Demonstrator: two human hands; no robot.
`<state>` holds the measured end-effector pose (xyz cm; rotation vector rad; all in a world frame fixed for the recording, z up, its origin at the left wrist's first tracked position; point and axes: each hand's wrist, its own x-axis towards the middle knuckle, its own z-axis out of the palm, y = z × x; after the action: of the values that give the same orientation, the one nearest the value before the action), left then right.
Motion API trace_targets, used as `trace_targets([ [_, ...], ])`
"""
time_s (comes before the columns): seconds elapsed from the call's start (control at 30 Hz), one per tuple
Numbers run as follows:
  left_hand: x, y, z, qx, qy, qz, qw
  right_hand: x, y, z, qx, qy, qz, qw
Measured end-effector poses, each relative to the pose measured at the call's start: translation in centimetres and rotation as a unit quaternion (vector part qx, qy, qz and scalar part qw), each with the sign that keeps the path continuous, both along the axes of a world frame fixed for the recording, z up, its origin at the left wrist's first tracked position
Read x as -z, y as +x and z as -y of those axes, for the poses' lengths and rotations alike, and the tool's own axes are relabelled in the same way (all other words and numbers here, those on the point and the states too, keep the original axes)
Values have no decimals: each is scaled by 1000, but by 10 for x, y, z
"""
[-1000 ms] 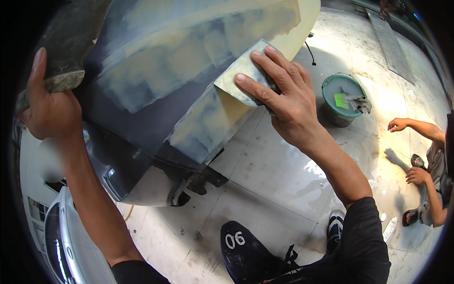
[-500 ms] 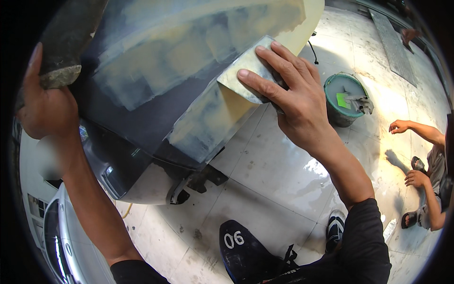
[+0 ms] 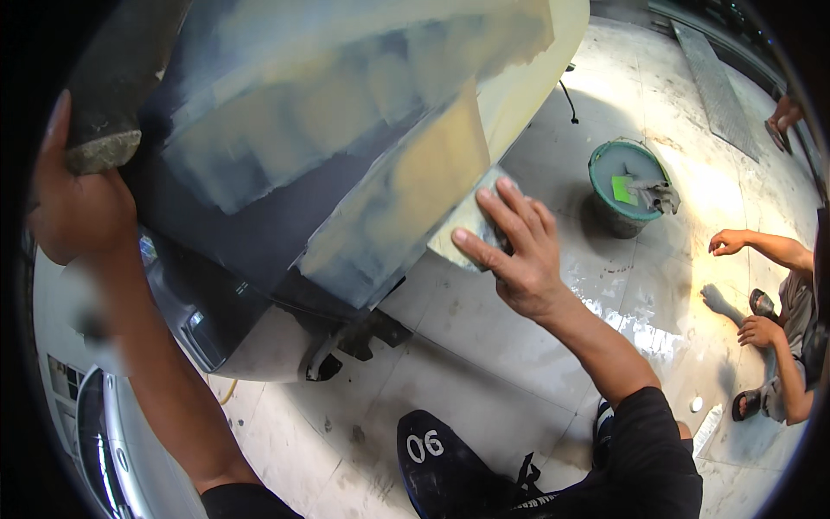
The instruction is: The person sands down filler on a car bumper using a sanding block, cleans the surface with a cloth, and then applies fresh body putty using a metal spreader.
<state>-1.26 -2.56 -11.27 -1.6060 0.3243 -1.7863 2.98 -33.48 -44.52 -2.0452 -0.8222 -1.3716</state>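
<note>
Fingers of the right hand (image 3: pixel 529 275) spread across and grasp a pale flat block (image 3: pixel 456 237), which overlaps the lower right edge of the patched panel (image 3: pixel 380 225); contact there uncertain. Left hand (image 3: pixel 86 209) sits by the rim of a dark part (image 3: pixel 104 152), one digit extended upward; its grip cannot be told. Tiled floor (image 3: pixel 484 346) spans the gap between block and green-rimmed bucket (image 3: pixel 619 222), well apart. Farther right: a co-worker's hand (image 3: pixel 729 241).

Glare whitens the floor (image 3: pixel 702 192) at right, while the fisheye view darkens to a black rim.
</note>
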Motion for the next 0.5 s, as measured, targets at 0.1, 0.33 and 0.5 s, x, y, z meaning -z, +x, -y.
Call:
trace_targets([
  [0.1, -7, -4, 7, 34, 62, 5, 997, 32, 6, -12, -9, -57, -63, 996],
  [0.33, 13, 15, 19, 273, -37, -113, 955, 1, 10, 30, -6, 72, -19, 997],
  [0.5, 26, 14, 55, 529, -275, -227, 770, -64, 18, 48, 48, 39, 51, 997],
])
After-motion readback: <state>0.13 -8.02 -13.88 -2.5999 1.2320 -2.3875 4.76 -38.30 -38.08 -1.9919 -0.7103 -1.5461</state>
